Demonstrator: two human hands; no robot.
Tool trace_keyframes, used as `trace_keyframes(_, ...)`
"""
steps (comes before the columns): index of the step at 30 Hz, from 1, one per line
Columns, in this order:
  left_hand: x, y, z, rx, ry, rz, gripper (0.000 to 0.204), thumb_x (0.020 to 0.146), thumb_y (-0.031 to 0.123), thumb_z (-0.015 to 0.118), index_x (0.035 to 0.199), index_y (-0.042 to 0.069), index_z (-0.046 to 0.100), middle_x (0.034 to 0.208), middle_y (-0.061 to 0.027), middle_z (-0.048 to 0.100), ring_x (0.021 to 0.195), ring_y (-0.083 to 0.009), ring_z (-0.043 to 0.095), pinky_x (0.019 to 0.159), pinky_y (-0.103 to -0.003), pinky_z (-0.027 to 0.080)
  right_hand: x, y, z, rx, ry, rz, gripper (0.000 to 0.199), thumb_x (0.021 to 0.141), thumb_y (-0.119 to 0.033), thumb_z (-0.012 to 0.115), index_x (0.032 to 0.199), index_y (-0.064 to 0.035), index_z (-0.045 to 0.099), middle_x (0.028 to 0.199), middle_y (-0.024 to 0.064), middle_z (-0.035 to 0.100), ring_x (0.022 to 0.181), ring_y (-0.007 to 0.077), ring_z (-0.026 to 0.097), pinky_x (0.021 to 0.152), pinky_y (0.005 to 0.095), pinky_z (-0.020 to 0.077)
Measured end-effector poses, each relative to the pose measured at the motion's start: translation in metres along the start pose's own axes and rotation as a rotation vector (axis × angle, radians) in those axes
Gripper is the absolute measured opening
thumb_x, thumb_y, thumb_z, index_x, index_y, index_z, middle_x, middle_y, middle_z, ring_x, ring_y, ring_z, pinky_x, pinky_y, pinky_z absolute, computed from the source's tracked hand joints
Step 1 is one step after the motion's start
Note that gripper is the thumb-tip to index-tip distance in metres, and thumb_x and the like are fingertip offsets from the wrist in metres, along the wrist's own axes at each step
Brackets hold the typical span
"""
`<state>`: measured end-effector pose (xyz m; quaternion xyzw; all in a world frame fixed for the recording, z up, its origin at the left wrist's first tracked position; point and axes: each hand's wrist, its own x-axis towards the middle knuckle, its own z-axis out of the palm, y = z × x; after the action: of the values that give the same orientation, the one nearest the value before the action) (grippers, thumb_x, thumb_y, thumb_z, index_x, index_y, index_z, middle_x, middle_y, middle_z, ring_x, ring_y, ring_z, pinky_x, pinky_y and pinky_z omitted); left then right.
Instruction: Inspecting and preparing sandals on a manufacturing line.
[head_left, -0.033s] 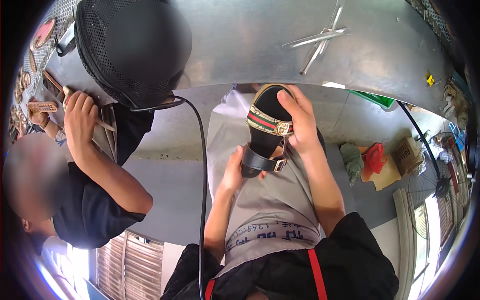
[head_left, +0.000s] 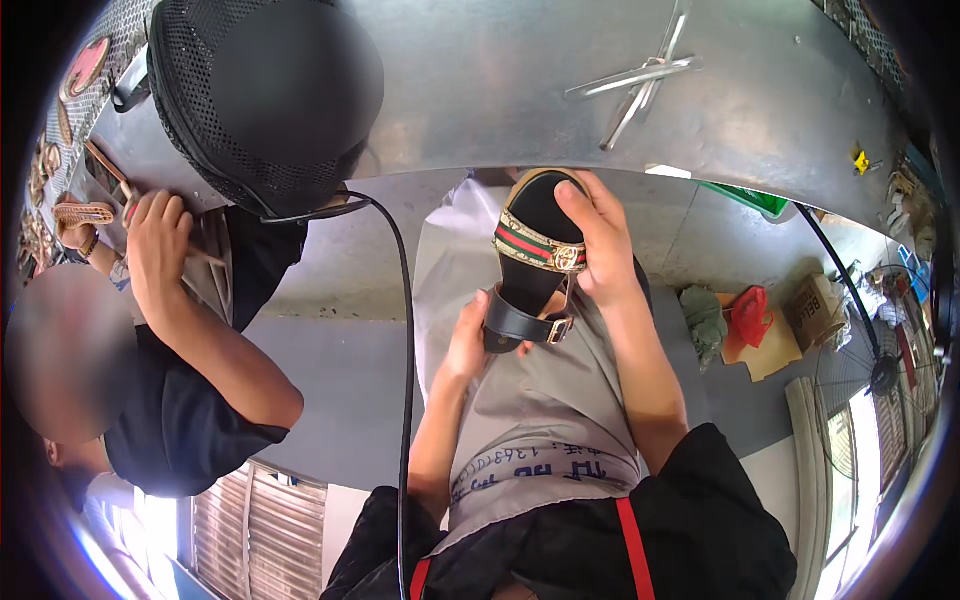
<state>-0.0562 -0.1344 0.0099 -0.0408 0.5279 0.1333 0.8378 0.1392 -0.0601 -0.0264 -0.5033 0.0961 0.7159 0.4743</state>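
A black sandal is held upright over my lap, toe end away from me. Across its toe runs a patterned strap with green and red stripes and a gold-coloured ornament. The black ankle strap with a buckle lies over the heel end. My right hand grips the front part from the right, thumb on the insole and fingers behind the sole. Around the heel end my left hand is closed, its thumb along the left edge and most fingers hidden underneath.
The metal worktable spans the far side, with crossed metal strips on it. A black mesh-covered object stands at its left. A black cable hangs left of me. A co-worker's hand holds a tool at left. A fan stands right.
The co-worker's hand at the left has shifted slightly toward its body with the tool. My hands and the sandal stay practically still.
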Motion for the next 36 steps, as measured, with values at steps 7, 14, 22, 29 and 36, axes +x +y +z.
trace_keyframes(7, 0.006, -0.002, 0.009, 0.049, 0.099, 0.036, 0.067, 0.104, 0.053, 0.025, 0.112, -0.006, 0.055, 0.082, -0.0155, 0.068, 0.061, -0.0210, 0.065, 0.057, -0.032, 0.055, 0.001, 0.002, -0.002, -0.137, 0.025, -0.104, 0.027, 0.097, -0.017, 0.064, 0.114, 0.0043, 0.062, 0.104, 0.0061, 0.068, 0.092, 0.0098, 0.062, 0.084, 0.0254, 0.0496)
trace_keyframes(14, -0.038, 0.031, 0.050, -0.022, 0.158, -0.196, 0.075, 0.104, 0.056, 0.021, 0.106, -0.007, 0.062, 0.079, -0.0161, 0.068, 0.057, -0.0186, 0.063, 0.050, -0.030, 0.053, -0.007, -0.012, 0.021, -0.001, 0.118, 0.040, 0.026, 0.098, -0.018, 0.060, 0.112, 0.0036, 0.061, 0.093, 0.0084, 0.067, 0.081, 0.0144, 0.066, 0.073, 0.0287, 0.0545)
trace_keyframes(22, -0.028, 0.016, 0.014, 0.148, 0.141, 0.038, 0.070, 0.106, 0.050, 0.021, 0.102, -0.005, 0.063, 0.079, -0.0159, 0.068, 0.056, -0.0181, 0.063, 0.050, -0.029, 0.051, -0.026, -0.008, 0.027, -0.156, -0.013, -0.039, 0.031, 0.096, -0.023, 0.064, 0.116, 0.0013, 0.061, 0.103, 0.0043, 0.066, 0.097, 0.0085, 0.060, 0.088, 0.0256, 0.0464)
trace_keyframes(29, -0.025, -0.002, -0.023, 0.497, 0.179, 0.240, 0.062, 0.107, 0.044, 0.028, 0.101, -0.001, 0.070, 0.078, -0.0040, 0.066, 0.071, -0.0095, 0.052, 0.068, -0.030, 0.044, -0.059, -0.045, 0.067, -0.331, -0.092, -0.197, 0.030, 0.095, -0.013, 0.062, 0.118, 0.0048, 0.058, 0.109, 0.0085, 0.067, 0.101, 0.0125, 0.062, 0.092, 0.0275, 0.0480)
trace_keyframes(36, -0.037, 0.095, 0.031, 0.772, -0.040, 0.186, 0.064, 0.104, 0.052, 0.033, 0.089, 0.002, 0.069, 0.070, -0.0042, 0.066, 0.062, -0.0110, 0.060, 0.060, -0.028, 0.048, -0.070, -0.081, 0.074, -0.404, -0.018, -0.430, 0.024, 0.092, -0.010, 0.062, 0.110, 0.0046, 0.062, 0.106, 0.0095, 0.066, 0.100, 0.0155, 0.062, 0.093, 0.0314, 0.0473)
